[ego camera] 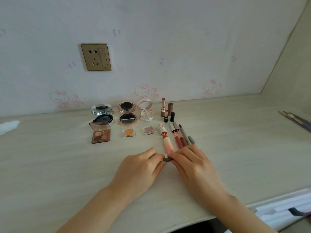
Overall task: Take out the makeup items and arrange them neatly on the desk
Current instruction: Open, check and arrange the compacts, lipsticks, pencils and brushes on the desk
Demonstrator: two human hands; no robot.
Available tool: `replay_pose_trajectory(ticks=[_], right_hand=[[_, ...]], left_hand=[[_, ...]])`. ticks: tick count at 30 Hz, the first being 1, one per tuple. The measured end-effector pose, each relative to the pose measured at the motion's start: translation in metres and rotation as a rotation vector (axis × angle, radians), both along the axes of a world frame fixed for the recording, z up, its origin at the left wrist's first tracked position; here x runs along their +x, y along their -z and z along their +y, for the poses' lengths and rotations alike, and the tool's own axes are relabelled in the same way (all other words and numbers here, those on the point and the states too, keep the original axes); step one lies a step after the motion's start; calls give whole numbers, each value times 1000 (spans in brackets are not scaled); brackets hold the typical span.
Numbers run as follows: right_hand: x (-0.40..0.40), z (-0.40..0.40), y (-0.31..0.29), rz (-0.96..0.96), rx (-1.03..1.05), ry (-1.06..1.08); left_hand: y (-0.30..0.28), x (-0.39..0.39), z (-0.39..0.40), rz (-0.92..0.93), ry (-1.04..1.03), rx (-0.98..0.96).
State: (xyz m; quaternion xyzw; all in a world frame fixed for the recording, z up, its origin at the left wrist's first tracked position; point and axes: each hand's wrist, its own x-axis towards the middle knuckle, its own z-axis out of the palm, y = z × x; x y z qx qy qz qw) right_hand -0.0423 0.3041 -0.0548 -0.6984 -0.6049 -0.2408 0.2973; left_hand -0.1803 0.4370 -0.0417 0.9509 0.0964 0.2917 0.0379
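My left hand and my right hand meet at the desk's middle, both pinching a small dark grey pen-like stick; most of it is hidden by the fingers. Behind them makeup lies in rows: an open silver compact, a pink compact, a white floral compact, a brown eyeshadow palette, an orange pan, a pink glitter pan. Two uncapped lipsticks stand with their caps. A pink lip tube, lip glosses and grey pencils lie side by side.
The light wooden desk meets a wall with a brass socket. Brushes lie at the far right. A white tissue sits at the left edge. The desk's front edge curves at lower right.
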Motion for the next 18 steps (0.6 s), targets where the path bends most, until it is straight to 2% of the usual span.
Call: replay_pose_trajectory(ticks=[13, 18], right_hand=[[-4, -3, -5, 18, -56, -66], [-5, -4, -7, 3, -63, -71]], left_hand=[[-2, -2, 6, 101, 41, 39], [-4, -3, 5, 124, 48, -11]])
